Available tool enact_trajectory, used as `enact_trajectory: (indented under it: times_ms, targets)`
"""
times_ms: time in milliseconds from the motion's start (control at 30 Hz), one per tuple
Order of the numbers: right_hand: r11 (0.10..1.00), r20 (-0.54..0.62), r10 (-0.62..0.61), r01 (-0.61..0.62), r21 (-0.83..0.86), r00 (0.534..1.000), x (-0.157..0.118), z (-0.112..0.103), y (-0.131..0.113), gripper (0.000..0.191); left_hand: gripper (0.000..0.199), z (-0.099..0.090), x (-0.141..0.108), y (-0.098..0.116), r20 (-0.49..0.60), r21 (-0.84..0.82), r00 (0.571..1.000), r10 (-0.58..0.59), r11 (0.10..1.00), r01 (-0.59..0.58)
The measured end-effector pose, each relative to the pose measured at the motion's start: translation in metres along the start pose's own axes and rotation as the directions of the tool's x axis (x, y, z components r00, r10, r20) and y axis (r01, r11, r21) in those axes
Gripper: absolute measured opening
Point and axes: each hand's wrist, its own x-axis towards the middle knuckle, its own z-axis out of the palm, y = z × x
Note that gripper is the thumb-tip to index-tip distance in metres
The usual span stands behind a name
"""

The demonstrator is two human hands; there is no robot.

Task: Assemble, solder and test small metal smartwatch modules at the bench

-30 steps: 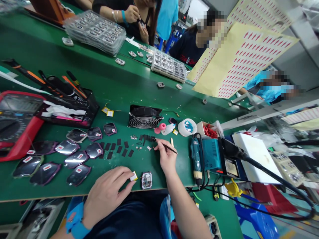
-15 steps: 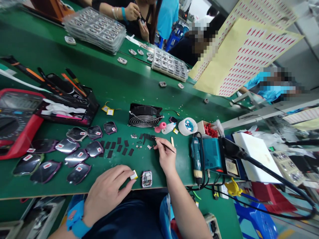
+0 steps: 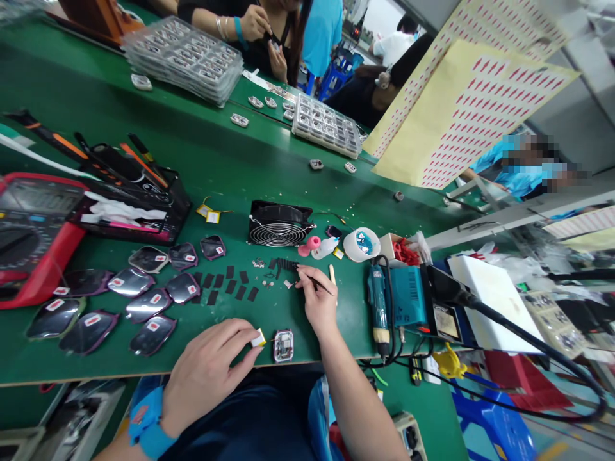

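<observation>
Black and slim, a tool (image 3: 321,284) is clamped in the fingers of the right hand (image 3: 318,307), its tip near the dark strips (image 3: 287,264); contact cannot be told. The fingers of the left hand (image 3: 214,362) pinch a battery (image 3: 258,338) over the green surface (image 3: 353,320), just beside an open case (image 3: 283,346).

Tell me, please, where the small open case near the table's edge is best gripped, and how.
Probably by its left and right outer edges, pinched from above: the case lies flat, its circuit board facing up. The right side looks easier to come from, as the left hand, holding a battery, is close on the left.
</observation>
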Motion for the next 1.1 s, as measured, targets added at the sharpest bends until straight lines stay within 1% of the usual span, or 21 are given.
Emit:
enact_trajectory:
  times_ms: [233,500,667,833,1100]
  targets:
    - [1.000,-0.042,0.024,-0.024,0.001,0.999,-0.0006,-0.0033,0.0014,0.021,0.021,0.0010,-0.0007,-0.0019,0.008,-0.001,1.000,0.007,1.000,-0.007]
    - [0.999,-0.006,0.024,-0.023,0.032,1.000,-0.0008,-0.0027,0.0037,0.019,0.021,-0.0002,-0.0008,-0.0007,0.003,0.002,1.000,0.014,1.000,-0.014]
    - [0.999,-0.006,0.032,-0.032,0.009,0.999,-0.0008,-0.0016,0.0032,0.021,0.020,0.0008,-0.0013,-0.0006,0.004,0.002,1.000,0.006,1.000,-0.006]
    - [1.000,0.001,0.005,-0.005,0.010,1.000,-0.0002,-0.0007,0.0018,0.020,0.021,0.0004,0.0011,-0.0001,-0.002,-0.005,1.000,0.007,1.000,-0.007]
    - [0.999,0.010,0.026,-0.026,-0.021,1.000,-0.0006,-0.0001,0.0002,0.019,0.019,0.0012,0.0007,-0.0008,0.001,-0.006,1.000,0.010,1.000,-0.010]
